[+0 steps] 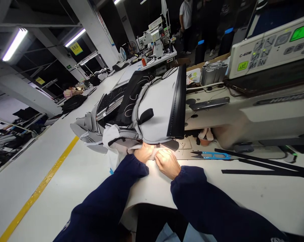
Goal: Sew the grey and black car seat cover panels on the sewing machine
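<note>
A grey and black sewn bag piece (pixel 155 116) is bunched up beside the sewing machine (pixel 237 114), over its lit bed. Close to the needle area, my left hand (pixel 144 153) reaches beneath the edge of the bag, and its fingertips are hidden by glare and fabric. My right hand (pixel 167 163) is closed just to the right of it, fingers curled in, at the front of the machine bed. Whatever those fingers pinch is too small to make out. Blue-handled thread snips (pixel 214 155) lie to the right of my right hand.
Black straps (pixel 263 172) trail across the right of the white table (pixel 73 188). A yellow tape line (pixel 41 188) crosses the table on the left. The control panel (pixel 270 47) sits above the machine. Farther back are another sewing machine (pixel 154 40) and a standing person (pixel 186 20).
</note>
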The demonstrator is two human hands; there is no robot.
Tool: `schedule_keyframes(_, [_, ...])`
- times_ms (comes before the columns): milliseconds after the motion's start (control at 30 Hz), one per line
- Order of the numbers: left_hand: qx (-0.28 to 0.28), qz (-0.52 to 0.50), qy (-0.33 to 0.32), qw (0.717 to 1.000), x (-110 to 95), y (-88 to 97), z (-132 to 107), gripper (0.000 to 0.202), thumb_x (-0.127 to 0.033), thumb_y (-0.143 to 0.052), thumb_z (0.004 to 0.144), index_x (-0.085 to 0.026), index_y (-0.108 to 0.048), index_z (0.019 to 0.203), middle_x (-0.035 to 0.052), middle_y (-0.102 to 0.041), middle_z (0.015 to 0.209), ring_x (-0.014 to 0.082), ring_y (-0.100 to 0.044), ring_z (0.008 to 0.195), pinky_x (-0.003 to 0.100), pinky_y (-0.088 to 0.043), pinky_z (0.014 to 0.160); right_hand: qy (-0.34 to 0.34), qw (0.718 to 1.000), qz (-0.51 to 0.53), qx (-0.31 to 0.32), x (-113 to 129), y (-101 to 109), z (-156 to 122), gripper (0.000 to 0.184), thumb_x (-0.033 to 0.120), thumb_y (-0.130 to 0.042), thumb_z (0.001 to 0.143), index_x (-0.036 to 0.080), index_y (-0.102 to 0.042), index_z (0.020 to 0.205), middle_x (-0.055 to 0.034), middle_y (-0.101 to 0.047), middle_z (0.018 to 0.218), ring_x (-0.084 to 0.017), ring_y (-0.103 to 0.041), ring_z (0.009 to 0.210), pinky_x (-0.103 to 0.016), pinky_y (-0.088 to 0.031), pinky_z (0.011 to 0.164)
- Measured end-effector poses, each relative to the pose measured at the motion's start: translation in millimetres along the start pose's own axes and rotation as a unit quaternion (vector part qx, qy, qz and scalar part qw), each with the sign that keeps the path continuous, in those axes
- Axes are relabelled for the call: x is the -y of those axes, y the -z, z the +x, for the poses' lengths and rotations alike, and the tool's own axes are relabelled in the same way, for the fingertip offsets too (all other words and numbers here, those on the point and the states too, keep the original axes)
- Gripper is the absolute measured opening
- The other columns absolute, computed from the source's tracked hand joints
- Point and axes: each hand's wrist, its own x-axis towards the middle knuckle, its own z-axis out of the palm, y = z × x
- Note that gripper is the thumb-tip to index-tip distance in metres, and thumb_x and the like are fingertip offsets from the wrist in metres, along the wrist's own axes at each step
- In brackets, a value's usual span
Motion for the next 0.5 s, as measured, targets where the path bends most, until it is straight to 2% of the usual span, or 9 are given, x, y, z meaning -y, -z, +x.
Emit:
schedule_keyframes(67, [0.0, 0.008, 0.003, 1.0, 2.1, 5.2, -0.7, 0.028, -0.006, -0.04, 0.084, -0.013, -0.058, 0.105, 0.0107, -0.061, 0.084, 0.0204, -0.056, 0.073, 0.033, -0.039, 0.067, -0.001, 1.0, 0.001, -0.001, -0.9, 3.1, -0.5, 0.028, 0.014, -0.042, 0.088, 0.015, -0.057, 0.064, -0.0047, -0.056, 0.067, -0.017, -0.049, 0.07, -0.031, -0.035, 0.073])
schedule_keyframes(167, [-0.019, 0.013, -0.028, 0.999, 8.3, 15.9, -16.7, 0.019, -0.003, -0.044, 0.078, -0.014, -0.057, 0.085, 0.008, -0.057, 0.076, 0.0204, -0.053, 0.072, 0.034, -0.039, 0.071, -0.003, 1.0, 0.006, -0.006, -1.4, 5.9, 0.1, 0.027, 0.013, -0.042, 0.088, 0.015, -0.057, 0.065, -0.0055, -0.057, 0.069, -0.017, -0.05, 0.072, -0.03, -0.035, 0.074])
schedule_keyframes(233, [-0.052, 0.021, -0.066, 0.996, 15.5, 25.7, -39.1, 0.016, -0.002, -0.045, 0.077, -0.016, -0.051, 0.071, 0.0054, -0.052, 0.069, 0.0194, -0.05, 0.07, 0.035, -0.038, 0.076, -0.001, 1.0, 0.016, -0.006, -1.2, 5.4, 0.9, 0.027, 0.012, -0.042, 0.088, 0.016, -0.057, 0.066, -0.0054, -0.057, 0.07, -0.017, -0.051, 0.072, -0.03, -0.036, 0.074])
schedule_keyframes(333, [-0.09, 0.039, -0.121, 0.988, 28.0, 46.2, -79.8, 0.021, -0.003, -0.042, 0.081, -0.017, -0.045, 0.066, 0.003, -0.046, 0.063, 0.0176, -0.043, 0.064, 0.035, -0.035, 0.075, 0.003, 0.999, 0.043, -0.002, -1.7, 2.3, 1.1, 0.027, 0.015, -0.041, 0.09, 0.016, -0.058, 0.068, -0.0046, -0.058, 0.07, -0.016, -0.051, 0.071, -0.03, -0.037, 0.073])
schedule_keyframes(500, [-0.055, 0.038, -0.149, 0.986, 41.8, 77.2, -126.8, 0.023, -0.004, -0.039, 0.085, -0.016, -0.047, 0.067, 0.0025, -0.046, 0.064, 0.0168, -0.041, 0.062, 0.034, -0.034, 0.074, -0.018, 0.996, 0.09, -0.004, -5.7, 0.2, -0.8, 0.028, 0.018, -0.038, 0.093, 0.017, -0.06, 0.075, -0.0046, -0.061, 0.075, -0.017, -0.055, 0.073, -0.03, -0.041, 0.075])
